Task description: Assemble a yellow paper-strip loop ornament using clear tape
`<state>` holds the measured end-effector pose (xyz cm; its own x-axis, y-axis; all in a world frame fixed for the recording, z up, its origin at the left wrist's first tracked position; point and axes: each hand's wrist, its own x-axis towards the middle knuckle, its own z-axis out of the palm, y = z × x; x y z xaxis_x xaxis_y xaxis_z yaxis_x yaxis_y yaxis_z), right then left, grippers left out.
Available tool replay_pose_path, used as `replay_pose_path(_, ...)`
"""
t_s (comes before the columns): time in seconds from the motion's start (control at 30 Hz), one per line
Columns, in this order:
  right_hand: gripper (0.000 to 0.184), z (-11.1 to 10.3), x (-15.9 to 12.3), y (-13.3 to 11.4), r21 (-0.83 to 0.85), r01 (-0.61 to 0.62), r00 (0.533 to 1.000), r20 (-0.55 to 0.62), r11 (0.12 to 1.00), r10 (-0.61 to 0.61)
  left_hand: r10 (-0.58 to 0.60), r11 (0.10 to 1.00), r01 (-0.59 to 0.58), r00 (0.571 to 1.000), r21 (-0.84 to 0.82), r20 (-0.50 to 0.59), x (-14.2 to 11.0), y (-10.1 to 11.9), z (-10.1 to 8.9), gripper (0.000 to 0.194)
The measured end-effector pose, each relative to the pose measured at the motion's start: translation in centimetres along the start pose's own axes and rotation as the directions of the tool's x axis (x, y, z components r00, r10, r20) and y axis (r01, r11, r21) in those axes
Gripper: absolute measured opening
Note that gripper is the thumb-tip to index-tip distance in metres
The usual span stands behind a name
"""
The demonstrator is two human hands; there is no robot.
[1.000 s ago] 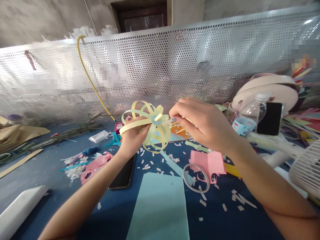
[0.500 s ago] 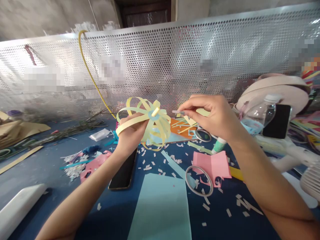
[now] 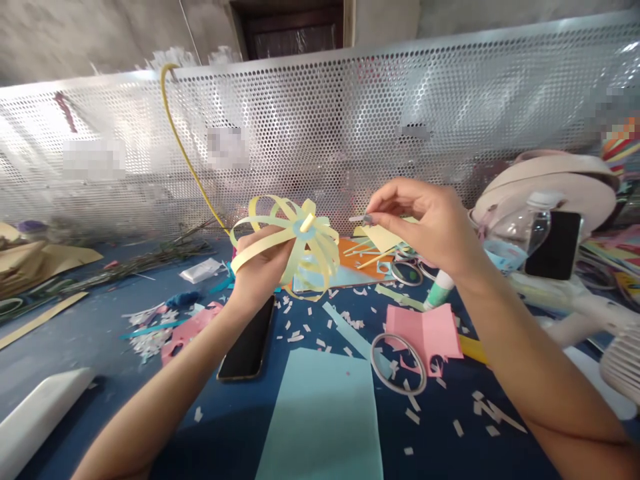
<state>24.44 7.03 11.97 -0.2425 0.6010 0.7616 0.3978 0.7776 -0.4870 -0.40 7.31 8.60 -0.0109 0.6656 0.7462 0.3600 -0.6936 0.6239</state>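
My left hand (image 3: pixel 260 270) is closed around the back of a loose ball of looped pale-yellow paper strips (image 3: pixel 326 255). A light-blue paper disc (image 3: pixel 299 229) sits at its centre, with a short yellow tab (image 3: pixel 307 223) sticking out towards the right. Some of my left fingers are hidden behind the loops. To the right of the ball, apart from it, my right hand (image 3: pixel 425 213) pinches a small whitish strip (image 3: pixel 357 219) between thumb and forefinger. The strip points left, towards the paper ball.
A light-blue sheet (image 3: pixel 323 413) lies in front, near a phone (image 3: pixel 247 347), a tape roll (image 3: pixel 374 373), pink paper (image 3: pixel 425 333) and a glue stick (image 3: pixel 440 290). White scraps are scattered about. A perforated metal panel (image 3: pixel 300 133) stands behind; a bottle (image 3: pixel 525 230) is at right.
My right hand has shifted slightly right, away from the paper ball, with the strip still pinched. My left hand and the ball have barely moved.
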Motion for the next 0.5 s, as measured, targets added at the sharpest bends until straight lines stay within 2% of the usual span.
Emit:
replay_pose_path(0.2, 0.007, 0.3, 0.0, -0.4, 0.002, 0.011, 1.0, 0.028, 1.0, -0.011, 0.065, 0.995, -0.066, 0.998, 0.071, 0.014, 0.2, 0.2, 0.0, 0.031)
replay_pose_path(0.33, 0.006, 0.7, -0.2, -1.0, 0.006, 0.037, 0.999, 0.03, 0.999, -0.037, 0.055, 0.996, -0.057, 0.998, 0.071, 0.035, 0.2, 0.5, -0.1, 0.027)
replay_pose_path(0.5, 0.009, 1.0, -0.9, -3.1, -0.132, 0.176, 0.983, 0.081, 0.976, -0.166, 0.067, 0.992, -0.073, 0.996, 0.104, 0.06, -0.2, 0.4, 0.1, 0.026)
